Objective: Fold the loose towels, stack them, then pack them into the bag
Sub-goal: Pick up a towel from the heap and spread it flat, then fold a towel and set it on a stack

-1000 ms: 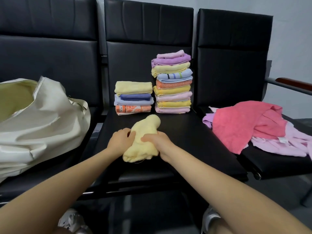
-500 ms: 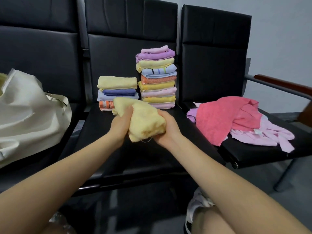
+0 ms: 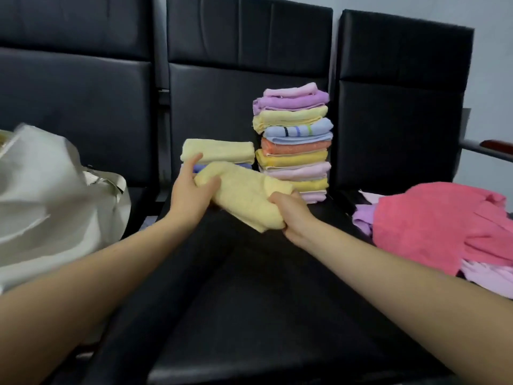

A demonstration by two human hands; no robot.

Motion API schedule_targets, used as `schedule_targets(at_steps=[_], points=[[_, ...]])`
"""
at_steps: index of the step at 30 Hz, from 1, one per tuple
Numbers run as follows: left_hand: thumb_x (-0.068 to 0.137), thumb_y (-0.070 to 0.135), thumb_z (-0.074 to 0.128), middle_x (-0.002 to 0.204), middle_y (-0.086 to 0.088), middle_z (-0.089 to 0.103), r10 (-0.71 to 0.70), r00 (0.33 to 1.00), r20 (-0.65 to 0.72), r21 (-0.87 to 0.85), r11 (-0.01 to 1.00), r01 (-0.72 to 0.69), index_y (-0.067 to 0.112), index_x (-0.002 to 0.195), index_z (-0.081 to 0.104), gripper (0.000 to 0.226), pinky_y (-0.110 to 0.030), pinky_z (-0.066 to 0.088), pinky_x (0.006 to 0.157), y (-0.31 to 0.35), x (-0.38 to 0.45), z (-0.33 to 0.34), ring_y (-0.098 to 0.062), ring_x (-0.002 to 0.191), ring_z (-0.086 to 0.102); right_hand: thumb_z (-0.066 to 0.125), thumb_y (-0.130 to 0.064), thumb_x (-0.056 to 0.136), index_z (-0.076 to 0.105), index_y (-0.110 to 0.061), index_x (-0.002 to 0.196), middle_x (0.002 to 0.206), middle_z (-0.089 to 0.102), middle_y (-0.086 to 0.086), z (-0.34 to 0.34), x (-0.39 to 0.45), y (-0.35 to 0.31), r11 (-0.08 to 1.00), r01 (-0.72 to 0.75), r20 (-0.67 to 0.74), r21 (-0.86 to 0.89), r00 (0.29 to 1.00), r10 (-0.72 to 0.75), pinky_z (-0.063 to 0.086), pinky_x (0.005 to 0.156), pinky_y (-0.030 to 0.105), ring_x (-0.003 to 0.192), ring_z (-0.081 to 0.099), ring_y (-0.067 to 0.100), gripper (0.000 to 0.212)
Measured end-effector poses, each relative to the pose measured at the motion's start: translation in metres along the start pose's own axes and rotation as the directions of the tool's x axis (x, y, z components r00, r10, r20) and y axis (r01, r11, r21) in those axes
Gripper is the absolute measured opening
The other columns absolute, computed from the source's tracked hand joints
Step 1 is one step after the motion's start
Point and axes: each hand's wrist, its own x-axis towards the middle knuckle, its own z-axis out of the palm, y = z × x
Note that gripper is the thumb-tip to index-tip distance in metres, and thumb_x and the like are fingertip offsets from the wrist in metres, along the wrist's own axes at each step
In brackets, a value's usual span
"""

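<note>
Head view: left hand (image 3: 188,193) and right hand (image 3: 292,215) are both gripping the folded yellow towel (image 3: 244,196), fingers curled around it, above the seat (image 3: 249,287).

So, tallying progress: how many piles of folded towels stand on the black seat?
2: a tall multicoloured pile at the seat's back, and a short pile to its left, partly hidden behind the hands.

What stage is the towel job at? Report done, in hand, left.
Done: two folded stacks, tall stack and short stack. In hand: both hands, left hand and right hand, hold a folded yellow towel. Left: loose pink towels; nothing visibly packed in bag.
</note>
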Motion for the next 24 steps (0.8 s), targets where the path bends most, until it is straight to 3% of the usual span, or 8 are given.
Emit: schedule_targets(at_steps=[3,7,11,13,15,19,21,24], points=[[0.092,0.014,0.056,0.132,0.006,0.048,0.139,0.989,-0.049,0.102,0.986,-0.133,0.03,0.143,0.041,0.056,-0.022,0.041,0.093,-0.004,0.054,-0.013,-0.008,0.117,0.047,0.054,-0.014,0.09,0.039,-0.017,0.133,0.109,0.057,0.003,0.035,0.052,-0.032,0.976,0.197,0.01,-0.089,0.98,-0.197,0.05,0.091,0.037,0.106,0.056,0.023,0.046],[0.096,0.021,0.053,0.134,-0.001,0.04,0.19,0.96,-0.206,0.156,0.975,-0.159,0.032,0.15,0.03,0.059,-0.006,0.029,0.088,-0.006,0.129,-0.018,-0.003,0.107,0.041,0.061,-0.027,0.082,0.024,-0.017,0.149,0.136,0.047,0.007,0.083,0.122,-0.07,0.867,0.419,-0.012,-0.268,0.899,-0.438,0.039,0.104,0.034,0.122,0.048,0.024,0.076],[0.098,0.028,0.05,0.147,-0.012,0.04,-0.065,0.998,0.008,0.306,0.95,0.06,0.017,0.151,0.03,0.058,-0.026,0.035,0.108,-0.028,0.192,-0.008,-0.023,0.129,0.045,0.053,-0.032,0.094,0.01,-0.015,0.155,0.158,0.018,0.014,0.103,0.172,-0.082,0.663,0.466,0.019,-0.586,0.826,-0.564,0.023,0.113,0.036,0.144,0.021,0.03,0.077],[0.099,0.031,0.046,0.145,-0.017,0.044,-0.275,0.944,0.184,0.551,0.824,0.133,0.01,0.145,0.04,0.051,-0.038,0.036,0.109,-0.041,0.198,0.001,-0.031,0.131,0.044,0.045,-0.041,0.098,0.007,-0.013,0.155,0.159,0.005,0.019,0.101,0.18,-0.069,0.386,0.387,0.171,-0.837,0.856,-0.488,0.021,0.115,0.043,0.148,0.007,0.034,0.074],[0.099,0.036,0.04,0.145,-0.019,0.041,-0.331,0.933,0.144,0.708,0.693,0.137,0.016,0.143,0.04,0.049,-0.042,0.033,0.109,-0.044,0.192,0.009,-0.035,0.133,0.037,0.039,-0.043,0.1,0.008,-0.013,0.155,0.159,0.001,0.021,0.095,0.18,-0.054,0.249,0.358,0.233,-0.9,0.877,-0.419,0.022,0.114,0.046,0.147,0.005,0.036,0.071],[0.096,0.027,0.044,0.149,-0.019,0.028,0.084,0.996,0.013,0.796,0.603,-0.062,0.018,0.14,0.043,0.045,-0.049,0.028,0.108,-0.027,0.163,0.015,-0.034,0.139,0.021,0.045,-0.029,0.097,0.024,-0.011,0.151,0.156,0.019,0.016,0.067,0.152,-0.032,0.283,0.512,0.277,-0.811,0.763,-0.585,0.026,0.112,0.042,0.143,0.019,0.033,0.06],[0.094,0.022,0.048,0.146,-0.016,0.034,0.249,0.96,0.125,0.742,0.619,-0.257,0.016,0.139,0.045,0.046,-0.046,0.037,0.102,-0.017,0.14,0.025,-0.032,0.134,0.03,0.049,-0.023,0.095,0.033,-0.012,0.148,0.152,0.028,0.014,0.038,0.13,-0.02,0.298,0.554,0.301,-0.778,0.743,-0.597,0.03,0.11,0.039,0.14,0.027,0.03,0.056],[0.089,0.017,0.052,0.132,-0.01,0.046,0.267,0.911,0.315,0.569,0.715,-0.406,0.017,0.131,0.053,0.042,-0.04,0.046,0.088,-0.003,0.095,0.061,-0.029,0.114,0.052,0.052,-0.018,0.092,0.045,-0.016,0.14,0.139,0.045,0.007,-0.025,0.096,0.0,0.37,0.488,0.261,-0.79,0.815,-0.517,0.041,0.099,0.037,0.125,0.046,0.026,0.048]])
